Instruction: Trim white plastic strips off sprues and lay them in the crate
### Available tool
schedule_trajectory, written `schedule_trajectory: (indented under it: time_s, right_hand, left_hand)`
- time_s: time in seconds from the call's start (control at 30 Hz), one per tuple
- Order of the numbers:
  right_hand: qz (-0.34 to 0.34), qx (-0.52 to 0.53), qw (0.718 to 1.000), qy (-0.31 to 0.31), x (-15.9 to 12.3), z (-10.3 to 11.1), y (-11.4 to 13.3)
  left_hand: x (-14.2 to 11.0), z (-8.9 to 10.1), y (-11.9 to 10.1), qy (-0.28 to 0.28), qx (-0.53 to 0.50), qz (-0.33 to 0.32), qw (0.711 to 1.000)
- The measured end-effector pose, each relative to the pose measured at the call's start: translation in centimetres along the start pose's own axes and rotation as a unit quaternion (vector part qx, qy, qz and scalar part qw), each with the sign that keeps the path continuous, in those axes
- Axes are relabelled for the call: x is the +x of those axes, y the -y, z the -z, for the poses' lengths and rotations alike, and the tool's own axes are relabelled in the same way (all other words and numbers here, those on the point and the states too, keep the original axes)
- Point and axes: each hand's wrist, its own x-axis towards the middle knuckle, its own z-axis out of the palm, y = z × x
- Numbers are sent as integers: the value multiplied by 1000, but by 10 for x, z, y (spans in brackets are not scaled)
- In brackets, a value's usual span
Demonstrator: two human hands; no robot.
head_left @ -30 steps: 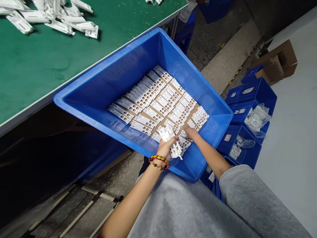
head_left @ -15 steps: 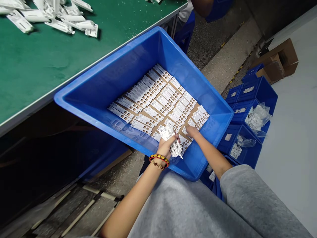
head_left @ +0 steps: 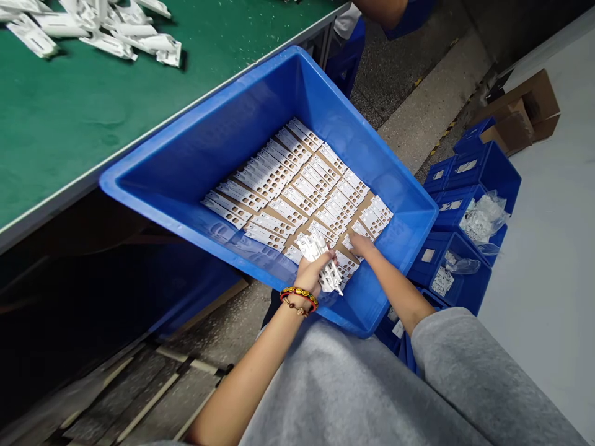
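A large blue bin [head_left: 186,167] rests on my lap, tilted against the table edge. Rows of flat white perforated plastic parts [head_left: 297,186] lie on brown cardboard [head_left: 304,224] in its bottom. My left hand [head_left: 312,267], with beaded bracelets at the wrist, is closed round a bundle of white plastic parts [head_left: 321,261] at the near wall. My right hand [head_left: 360,245] reaches into the near right corner, fingertips down on the parts there; I cannot make out whether it holds one.
A green table [head_left: 93,118] at upper left carries a heap of loose white parts [head_left: 102,28]. Stacked small blue bins [head_left: 465,204] with bagged parts and cardboard boxes [head_left: 520,114] stand at the right. Another person's arm [head_left: 381,9] shows at the top.
My right hand has shifted slightly along the near row of parts. The left hand keeps its bundle in place. The other person's arm has come into view at the top.
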Motion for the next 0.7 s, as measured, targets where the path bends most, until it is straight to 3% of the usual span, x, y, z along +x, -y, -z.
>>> schedule_trajectory:
  time_s: [0.27, 0.7]
  right_hand:
    - [8, -3, 1000, 1, 1, 0, -3]
    - [12, -40, 999, -21, 11, 19, -3]
  left_hand:
    - [3, 0, 4, -32, 2, -7, 999]
    - [4, 1, 6, -29, -3, -1, 1000]
